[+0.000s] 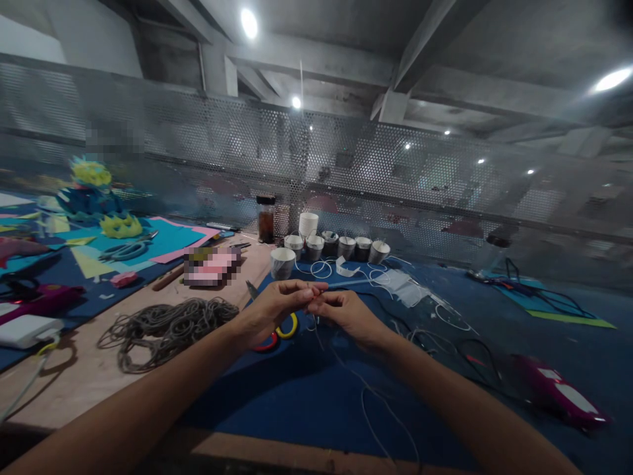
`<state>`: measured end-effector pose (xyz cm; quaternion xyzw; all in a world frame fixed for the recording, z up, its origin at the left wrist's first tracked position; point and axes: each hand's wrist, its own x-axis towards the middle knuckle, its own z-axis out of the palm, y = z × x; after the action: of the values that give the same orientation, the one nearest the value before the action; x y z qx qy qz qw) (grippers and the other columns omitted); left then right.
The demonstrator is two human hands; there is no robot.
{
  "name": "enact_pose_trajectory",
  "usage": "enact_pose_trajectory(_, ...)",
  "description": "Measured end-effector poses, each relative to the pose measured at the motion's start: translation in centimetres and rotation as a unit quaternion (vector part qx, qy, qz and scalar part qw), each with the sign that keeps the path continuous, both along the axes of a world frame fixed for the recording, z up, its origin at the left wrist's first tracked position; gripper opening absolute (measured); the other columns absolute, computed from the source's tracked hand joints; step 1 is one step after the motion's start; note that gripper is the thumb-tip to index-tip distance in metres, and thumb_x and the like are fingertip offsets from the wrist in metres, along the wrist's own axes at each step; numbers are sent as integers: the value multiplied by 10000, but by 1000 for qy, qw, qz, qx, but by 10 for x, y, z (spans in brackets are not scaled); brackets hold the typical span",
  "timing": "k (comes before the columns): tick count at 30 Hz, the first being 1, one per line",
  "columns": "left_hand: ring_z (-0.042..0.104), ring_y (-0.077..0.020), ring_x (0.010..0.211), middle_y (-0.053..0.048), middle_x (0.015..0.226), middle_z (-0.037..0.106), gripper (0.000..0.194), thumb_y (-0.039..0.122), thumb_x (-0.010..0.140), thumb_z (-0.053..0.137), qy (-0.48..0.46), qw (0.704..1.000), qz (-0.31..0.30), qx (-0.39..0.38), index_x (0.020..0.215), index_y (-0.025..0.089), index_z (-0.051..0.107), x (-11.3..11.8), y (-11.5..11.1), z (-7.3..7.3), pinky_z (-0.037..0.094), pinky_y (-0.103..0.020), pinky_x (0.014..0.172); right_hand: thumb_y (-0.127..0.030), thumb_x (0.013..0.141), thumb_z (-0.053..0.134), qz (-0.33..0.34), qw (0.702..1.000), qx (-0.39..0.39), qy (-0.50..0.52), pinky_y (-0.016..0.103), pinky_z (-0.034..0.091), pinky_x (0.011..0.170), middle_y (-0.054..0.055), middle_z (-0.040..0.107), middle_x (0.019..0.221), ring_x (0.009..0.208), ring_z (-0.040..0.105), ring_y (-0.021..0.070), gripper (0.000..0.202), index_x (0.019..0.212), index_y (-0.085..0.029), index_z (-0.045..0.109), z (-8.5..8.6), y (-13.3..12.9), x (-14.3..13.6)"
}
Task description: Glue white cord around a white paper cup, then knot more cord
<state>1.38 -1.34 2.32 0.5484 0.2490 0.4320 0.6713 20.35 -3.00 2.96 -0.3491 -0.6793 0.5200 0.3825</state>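
My left hand (279,305) and my right hand (349,313) meet at the fingertips above the blue table covering, both pinched closed. From between the fingertips a thin pale string (364,390) trails down and loops toward the front edge. A small reddish bit shows at the fingertips, too small to name. Beneath my left hand lie scissors (287,328) with red and yellow handles, partly hidden by it; a blade sticks out behind the hand. Just beyond the hands stand several paper cups (283,264) with grey patterned sides and a white paper strip (346,268).
A tangle of grey cord (171,330) lies at left on a wooden board. Behind stand a dark-lidded jar (266,221) and a perforated metal screen (356,158). Clear plastic packaging (403,287), cables and a magenta device (561,392) lie at right; coloured paper (185,239) and blue-handled scissors (126,251) at left.
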Motion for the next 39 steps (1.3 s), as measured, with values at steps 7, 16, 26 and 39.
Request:
enact_pose_trajectory(7,582,-278,1174,-113,1236,669,153,274,767,765,15,1000,10,5,700,148,710,-1,0,0,423,-346,970,-492,780,704,-3,999,17,-45,267,212,532,-43,410,575,551,312,90,349,713,-150,692,1,-1,-1)
enact_pose_trajectory(16,589,-288,1157,-108,1180,687,157,271,729,794,32,999,30,16,672,149,711,0,3,-1,415,-371,982,-427,801,691,3,994,37,-102,255,247,552,-45,436,597,562,324,85,288,788,-140,722,5,1,4)
enact_pose_trajectory(26,585,-268,1173,-115,1235,674,136,287,833,700,11,1000,-13,13,880,169,749,-2,2,0,387,-383,1028,-396,800,698,10,998,21,-57,274,265,578,-18,460,634,605,359,106,245,741,-158,703,10,-2,4)
enact_pose_trajectory(39,572,-278,1195,-100,1213,676,90,256,798,738,13,1000,-7,16,778,168,733,-2,3,-1,402,-373,1002,-441,786,709,7,998,24,-53,262,263,568,-24,479,633,595,360,99,292,773,-149,725,4,1,3)
